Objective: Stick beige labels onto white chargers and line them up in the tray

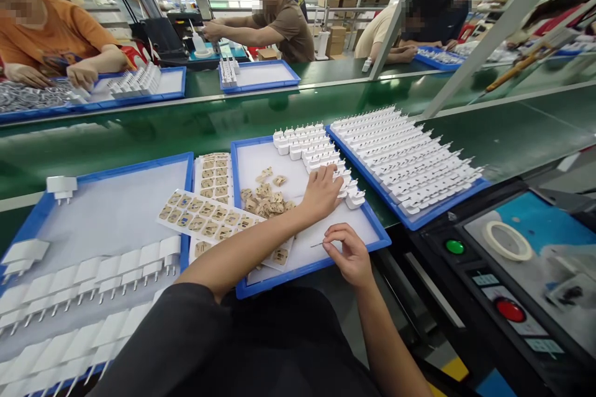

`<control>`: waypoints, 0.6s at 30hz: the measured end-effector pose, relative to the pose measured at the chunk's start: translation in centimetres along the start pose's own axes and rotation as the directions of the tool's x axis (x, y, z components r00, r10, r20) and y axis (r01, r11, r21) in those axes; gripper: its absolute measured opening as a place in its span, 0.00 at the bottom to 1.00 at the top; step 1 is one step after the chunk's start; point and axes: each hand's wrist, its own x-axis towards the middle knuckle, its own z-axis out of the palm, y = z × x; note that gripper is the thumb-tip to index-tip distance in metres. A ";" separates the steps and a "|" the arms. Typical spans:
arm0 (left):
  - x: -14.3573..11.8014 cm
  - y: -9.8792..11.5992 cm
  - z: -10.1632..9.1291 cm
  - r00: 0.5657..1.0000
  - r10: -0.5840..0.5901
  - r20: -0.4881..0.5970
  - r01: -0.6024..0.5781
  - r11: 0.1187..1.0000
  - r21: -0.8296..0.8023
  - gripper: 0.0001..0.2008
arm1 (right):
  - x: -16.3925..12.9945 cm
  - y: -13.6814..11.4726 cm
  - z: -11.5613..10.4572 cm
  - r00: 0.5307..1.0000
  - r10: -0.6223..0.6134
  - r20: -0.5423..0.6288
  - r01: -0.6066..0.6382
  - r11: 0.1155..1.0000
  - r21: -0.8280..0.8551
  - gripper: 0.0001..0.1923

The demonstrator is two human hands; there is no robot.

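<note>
My left hand (322, 193) reaches across the middle blue tray (242, 155) and rests on the white plug housings (313, 147) stacked at its far right side, fingers curled over them. My right hand (350, 254) hovers at the tray's near right corner, pinching a thin metal pin (318, 244) between thumb and forefinger. Small tan circuit boards (264, 196) lie loose in the tray's middle. A white panel of tan boards (205, 217) leans over the tray's left rim.
A left blue tray (116, 211) holds rows of white pronged adapters (97, 276). A right tray holds many white housings (405, 158). A control panel with a green button (455, 247), a red button (510, 310) and a tape roll (507, 240) sits right. Other people work across the green conveyor (139, 130).
</note>
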 end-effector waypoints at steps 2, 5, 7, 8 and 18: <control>-1.2 -0.3 -2.0 0.998 -0.053 0.026 0.058 0.972 -0.228 0.13 | 0.0 0.1 0.0 1.000 0.012 -0.022 -0.011 0.999 0.052 0.03; -4.9 -0.8 -6.5 0.960 -0.186 0.210 0.281 0.595 -0.753 0.18 | 0.3 -0.4 0.1 0.999 0.027 -0.045 -0.017 0.978 0.207 0.04; -8.1 -0.8 -9.2 0.917 -0.241 0.318 0.372 0.232 -0.899 0.21 | 0.7 -1.4 0.6 0.998 0.043 -0.041 -0.028 0.952 0.306 0.05; -9.7 -0.7 -10.3 0.903 -0.266 0.337 0.372 0.093 -0.923 0.23 | 0.9 -2.0 0.9 0.999 0.043 -0.029 -0.030 0.936 0.350 0.05; -20.5 -0.8 -11.8 0.876 -0.421 0.238 0.312 0.116 -0.943 0.21 | 2.4 -7.5 5.7 0.967 -0.049 0.251 -0.107 0.814 0.570 0.03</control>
